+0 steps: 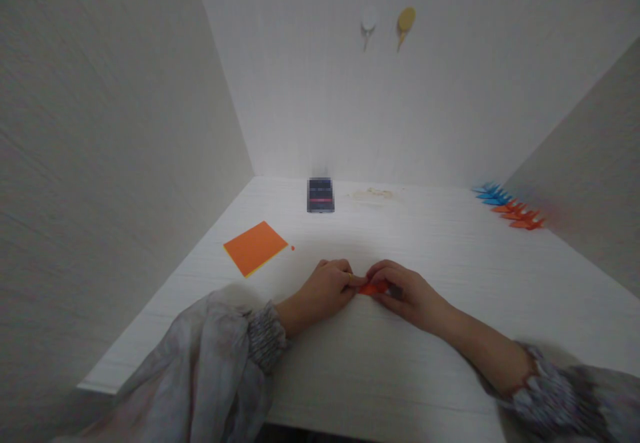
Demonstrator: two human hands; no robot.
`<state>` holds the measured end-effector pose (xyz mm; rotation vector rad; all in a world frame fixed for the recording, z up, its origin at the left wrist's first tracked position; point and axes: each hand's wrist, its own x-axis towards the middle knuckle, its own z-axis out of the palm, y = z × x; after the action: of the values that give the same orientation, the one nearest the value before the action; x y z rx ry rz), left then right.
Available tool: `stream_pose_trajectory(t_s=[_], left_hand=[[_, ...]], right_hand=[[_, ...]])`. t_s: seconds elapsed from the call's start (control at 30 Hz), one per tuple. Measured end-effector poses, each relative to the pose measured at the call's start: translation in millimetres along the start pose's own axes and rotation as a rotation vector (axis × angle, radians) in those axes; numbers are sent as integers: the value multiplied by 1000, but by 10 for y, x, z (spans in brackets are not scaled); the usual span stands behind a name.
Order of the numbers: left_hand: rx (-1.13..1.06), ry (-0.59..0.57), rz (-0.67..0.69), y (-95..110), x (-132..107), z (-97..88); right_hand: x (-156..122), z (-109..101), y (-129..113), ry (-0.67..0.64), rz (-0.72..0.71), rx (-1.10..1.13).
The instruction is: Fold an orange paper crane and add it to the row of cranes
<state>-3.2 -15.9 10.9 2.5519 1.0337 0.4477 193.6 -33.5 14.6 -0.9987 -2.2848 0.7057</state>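
A small folded piece of orange paper [372,289] lies between my two hands, just above the white table. My left hand [330,288] is closed, its thumb and fingers pinching the paper's left end. Curled over the right part of the paper is my right hand [407,295], fingers and thumb closed on it. My fingers cover much of the paper, so its full shape is hidden. To the left of my hands rests a stack of flat orange paper sheets [256,248], with a yellow edge showing.
At the table's [320,376] back stands a dark, blurred rectangular object [321,195]. Folded blue paper pieces [493,194] and orange ones [519,216] line the right wall. A tiny orange scrap [293,248] lies beside the sheets. White [369,19] and yellow hooks [407,20] hang on the back wall.
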Motion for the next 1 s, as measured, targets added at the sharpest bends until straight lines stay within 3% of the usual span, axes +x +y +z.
stream_pose_trajectory(t_s=[0.53, 1.0], left_hand=[[-11, 16, 4, -3, -17, 18], [269, -48, 264, 47, -107, -119]], right_hand=[[-9, -3, 13, -34, -57, -87], [-9, -2, 15, -12, -51, -74]])
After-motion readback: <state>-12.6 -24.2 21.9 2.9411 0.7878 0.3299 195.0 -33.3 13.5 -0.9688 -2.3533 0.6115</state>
